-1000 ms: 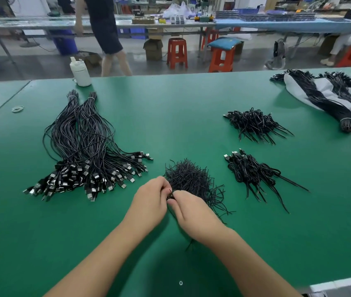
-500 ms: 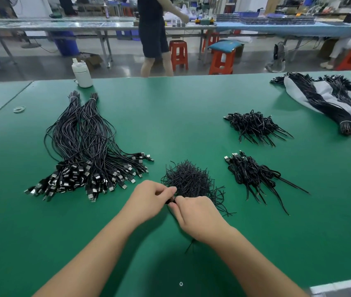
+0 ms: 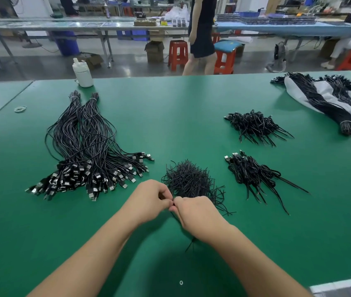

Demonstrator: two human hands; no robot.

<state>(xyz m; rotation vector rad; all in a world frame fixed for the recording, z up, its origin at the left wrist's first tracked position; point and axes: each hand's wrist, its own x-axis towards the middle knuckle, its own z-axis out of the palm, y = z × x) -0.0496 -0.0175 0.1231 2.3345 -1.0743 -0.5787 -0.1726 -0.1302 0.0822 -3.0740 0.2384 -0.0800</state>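
Observation:
My left hand [image 3: 149,200] and my right hand [image 3: 198,215] meet fingertip to fingertip just in front of a heap of short black twist ties [image 3: 188,179]. Both pinch something small and black between thumb and fingers; most of it is hidden by the hands. A thin black end [image 3: 190,245] sticks out under my right wrist. A large bundle of black USB cables [image 3: 84,146] lies to the left, plugs fanned toward me. Two piles of coiled, tied cables lie to the right, one near [image 3: 254,174] and one farther [image 3: 254,125].
The green table [image 3: 181,103] carries a white bottle [image 3: 82,73] at the back left, a rubber band [image 3: 20,108], and long cable bundles on a grey sheet [image 3: 331,99] at the far right. A person [image 3: 202,35] stands beyond the table near red stools [image 3: 177,54].
My hands have stayed together at the front of the tie heap, fingers working slightly. The person behind the table has walked from left to right.

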